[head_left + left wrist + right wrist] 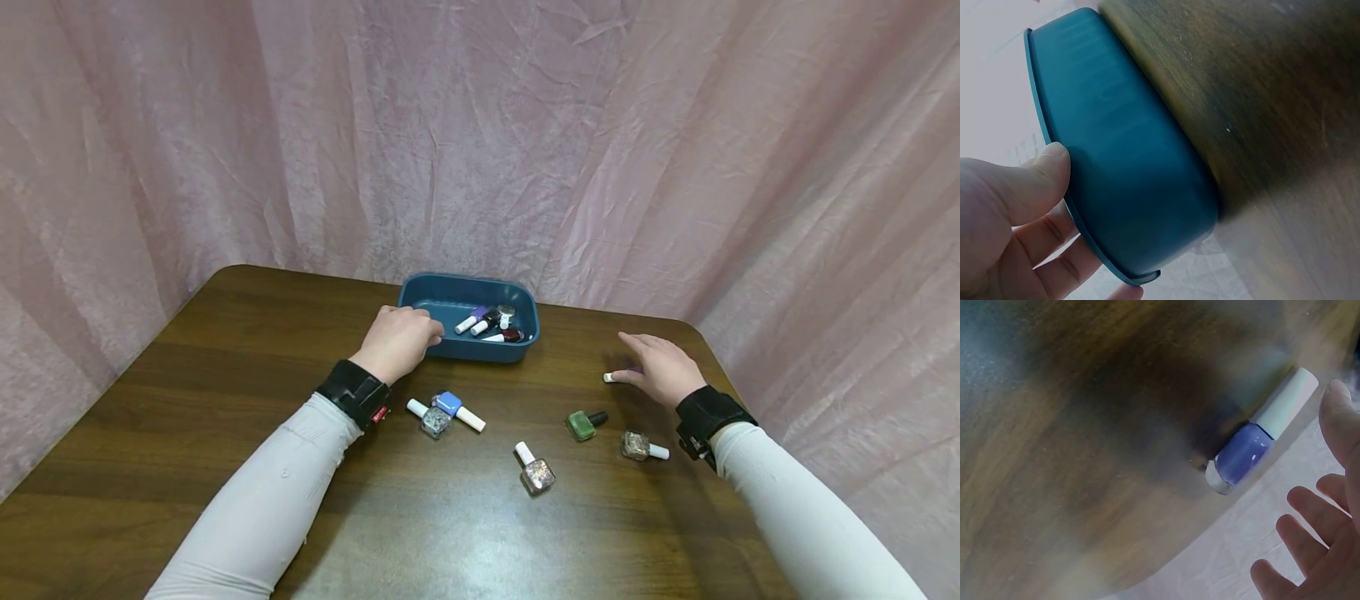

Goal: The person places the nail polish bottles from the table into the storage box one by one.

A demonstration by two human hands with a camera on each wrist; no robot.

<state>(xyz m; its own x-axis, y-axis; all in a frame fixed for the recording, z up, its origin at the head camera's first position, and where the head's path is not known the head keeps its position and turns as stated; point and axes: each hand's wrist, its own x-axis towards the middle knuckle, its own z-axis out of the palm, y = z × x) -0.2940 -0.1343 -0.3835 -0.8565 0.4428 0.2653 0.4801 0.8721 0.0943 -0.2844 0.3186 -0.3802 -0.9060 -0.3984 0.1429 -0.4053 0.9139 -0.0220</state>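
My left hand (399, 342) holds the near left rim of a teal plastic bin (476, 350); in the left wrist view its thumb (1054, 169) lies on the outer side, the fingers past the rim. Inside the bin lie several nail polish bottles, among them a purple one (472, 319) and a dark red one (512, 335). Over the table's right side, my right hand (660, 367) hovers with fingers spread beside a purple nail polish bottle (1244, 453) with a white cap. That bottle is mostly hidden by the hand in the head view.
Several more bottles lie on the wooden table (375, 517): blue (448, 403), grey glitter (435, 422), rose glitter (537, 475), green (581, 425) and gold glitter (636, 445). A pink curtain (480, 142) hangs behind the table's back edge.
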